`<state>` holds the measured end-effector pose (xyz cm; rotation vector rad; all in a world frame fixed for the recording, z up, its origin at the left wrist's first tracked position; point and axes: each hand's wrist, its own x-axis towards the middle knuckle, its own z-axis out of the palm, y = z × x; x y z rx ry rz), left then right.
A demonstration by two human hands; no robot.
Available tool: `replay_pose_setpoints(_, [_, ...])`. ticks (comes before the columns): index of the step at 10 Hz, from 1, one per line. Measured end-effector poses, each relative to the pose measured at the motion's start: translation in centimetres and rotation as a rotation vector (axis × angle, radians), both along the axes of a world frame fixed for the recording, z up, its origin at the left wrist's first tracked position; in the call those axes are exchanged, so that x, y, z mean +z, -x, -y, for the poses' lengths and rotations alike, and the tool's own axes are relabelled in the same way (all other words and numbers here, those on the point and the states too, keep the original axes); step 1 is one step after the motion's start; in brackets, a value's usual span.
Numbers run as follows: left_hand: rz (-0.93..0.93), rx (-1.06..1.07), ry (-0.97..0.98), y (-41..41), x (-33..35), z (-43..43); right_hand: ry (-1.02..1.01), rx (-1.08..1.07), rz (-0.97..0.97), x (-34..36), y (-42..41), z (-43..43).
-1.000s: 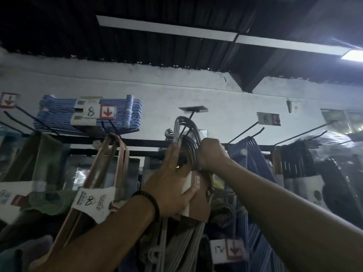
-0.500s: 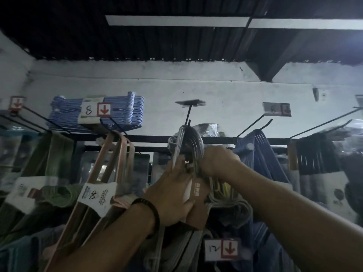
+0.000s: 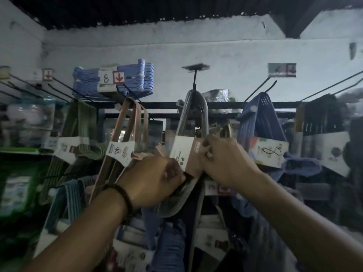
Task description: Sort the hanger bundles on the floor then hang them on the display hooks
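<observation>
Grey plastic hanger bundle (image 3: 197,112), likely stiff, light: my left hand (image 3: 155,180) grips its shoulder, my right hand (image 3: 225,161) pinches its cardboard sleeve (image 3: 183,152).

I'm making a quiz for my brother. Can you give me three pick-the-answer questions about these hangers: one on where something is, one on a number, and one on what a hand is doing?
1. Where is the grey hanger bundle?
A on the floor; B on the middle display hook; C lying on top of the rack.
2. Which number is on the tag in front of the blue hanger stack?
A 3; B 5; C 8.
3. What is the right hand doing?
A pinching the card sleeve; B hanging free; C pressing the wall.

Answers: 1 B, its tops loop over that hook. 2 C, an 8 is written beside the red arrow. 3 A, its fingers curl on the sleeve's edge.
</observation>
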<state>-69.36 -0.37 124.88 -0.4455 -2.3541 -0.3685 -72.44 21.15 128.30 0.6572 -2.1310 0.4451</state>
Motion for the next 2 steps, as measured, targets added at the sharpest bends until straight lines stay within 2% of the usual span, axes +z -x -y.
replay_pose_setpoints(1, [0.116,-0.047,-0.019,-3.2,-4.1,1.5,-0.033,0.104,0.050,-4.2,-4.8,-0.2])
replay_pose_setpoints(2, [0.260,-0.144,-0.058,-6.1,-7.4,3.1,0.140,0.152,0.133,-7.3,-8.2,-0.2])
